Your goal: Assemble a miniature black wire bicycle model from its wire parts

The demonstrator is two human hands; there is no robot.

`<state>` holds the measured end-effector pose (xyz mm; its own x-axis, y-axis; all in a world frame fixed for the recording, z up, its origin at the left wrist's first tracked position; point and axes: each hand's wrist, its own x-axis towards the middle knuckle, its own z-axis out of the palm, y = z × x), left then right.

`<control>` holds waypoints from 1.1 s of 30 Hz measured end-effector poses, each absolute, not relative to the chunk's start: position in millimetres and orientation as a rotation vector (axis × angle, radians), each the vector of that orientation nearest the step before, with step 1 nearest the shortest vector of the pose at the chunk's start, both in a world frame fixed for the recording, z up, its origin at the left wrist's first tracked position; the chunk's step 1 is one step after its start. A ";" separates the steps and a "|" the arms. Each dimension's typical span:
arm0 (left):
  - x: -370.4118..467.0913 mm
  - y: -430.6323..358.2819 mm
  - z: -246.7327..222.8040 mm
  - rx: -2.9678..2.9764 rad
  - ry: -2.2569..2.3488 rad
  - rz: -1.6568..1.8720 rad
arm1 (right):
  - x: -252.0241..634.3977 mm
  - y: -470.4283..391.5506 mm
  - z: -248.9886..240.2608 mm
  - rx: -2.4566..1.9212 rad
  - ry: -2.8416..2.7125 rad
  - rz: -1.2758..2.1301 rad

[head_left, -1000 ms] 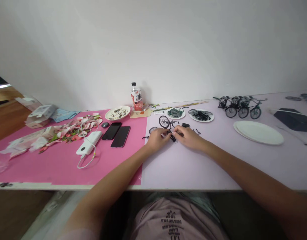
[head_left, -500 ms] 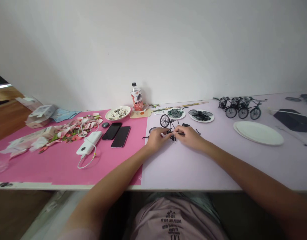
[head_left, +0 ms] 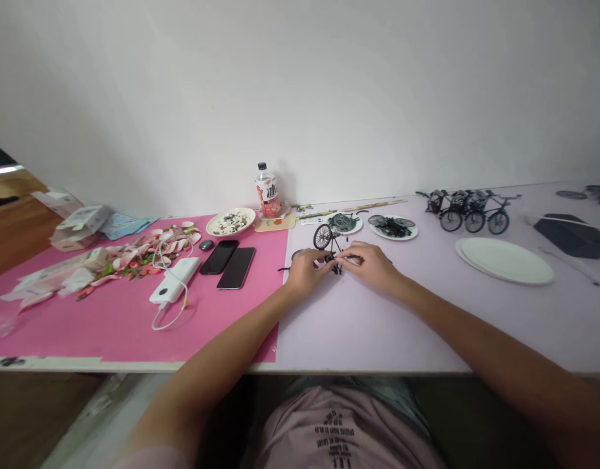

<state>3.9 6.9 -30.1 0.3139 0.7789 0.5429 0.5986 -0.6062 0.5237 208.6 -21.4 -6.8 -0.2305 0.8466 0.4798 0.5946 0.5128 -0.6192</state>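
Observation:
A small black model bicycle [head_left: 322,237] stands between my hands on the pale lilac part of the table, one spoked wheel raised at the back. My left hand [head_left: 305,270] is closed on its frame from the left, fingers curled around dark parts. From the right, my right hand [head_left: 371,264] pinches a thin dark piece against the middle of the frame; its exact kind is too small to make out. Another wheel [head_left: 296,254] shows partly behind my left hand. My fingers hide much of the frame.
Behind the hands are a plate of dark green parts [head_left: 345,223] and a plate of black parts [head_left: 393,227]. Several assembled model bicycles [head_left: 468,210] stand at right, near white oval plates [head_left: 507,260]. Left lie two phones [head_left: 236,268], a power bank [head_left: 174,280] and a bottle [head_left: 267,192].
My right hand has shifted slightly up and left, its fingertips still at the frame. My left hand and the model bicycle have hardly moved.

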 end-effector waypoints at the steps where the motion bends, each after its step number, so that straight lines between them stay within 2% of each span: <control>1: 3.8 6.4 -29.3 2.353 1.259 1.166 | 208.2 -22.1 -6.8 -1.180 -1.936 0.388; 12: 3.7 5.4 -28.2 2.322 1.307 1.168 | 206.0 -29.1 -2.1 -1.329 -1.903 0.553; 33: 0.7 7.9 -28.1 2.322 1.347 1.151 | 208.8 -28.4 -5.3 -1.313 -1.920 0.612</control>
